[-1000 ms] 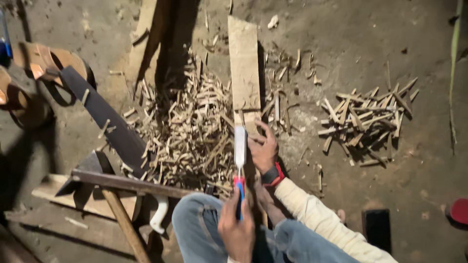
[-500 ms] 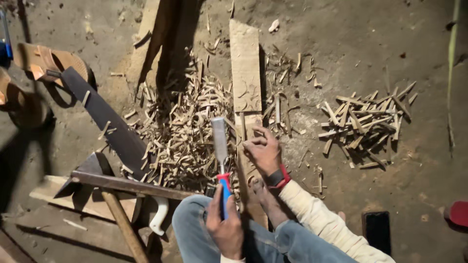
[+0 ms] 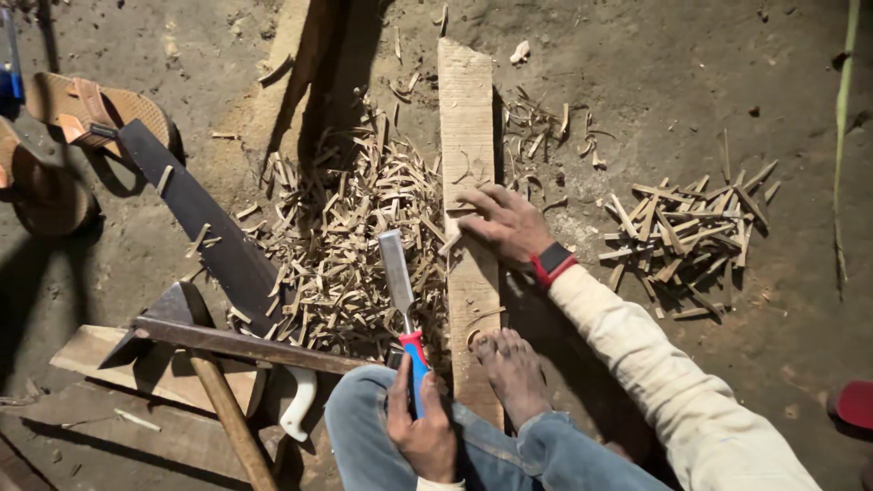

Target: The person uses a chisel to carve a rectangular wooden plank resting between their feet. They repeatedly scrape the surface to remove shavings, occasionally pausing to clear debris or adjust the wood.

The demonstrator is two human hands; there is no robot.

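Head view shows a chisel (image 3: 400, 300) with a red and blue handle near the lower centre of the frame, its flat blade pointing up over a heap of wood shavings (image 3: 350, 241). The left hand (image 3: 420, 427) is wrapped tightly around the handle, resting above a jeans-clad knee. Just right of the blade lies a long wooden plank (image 3: 466, 127), running from upper centre down to a bare foot (image 3: 514, 373) that rests on its lower end. The right hand (image 3: 505, 223), fingers spread wide, presses flat on the plank; a red watch sits at its wrist. A hand saw (image 3: 195, 214) lies to the left, an adze-like tool (image 3: 223, 341) crossing below it. Cut sticks (image 3: 687, 232) pile at right, sandals (image 3: 77, 114) at upper left.
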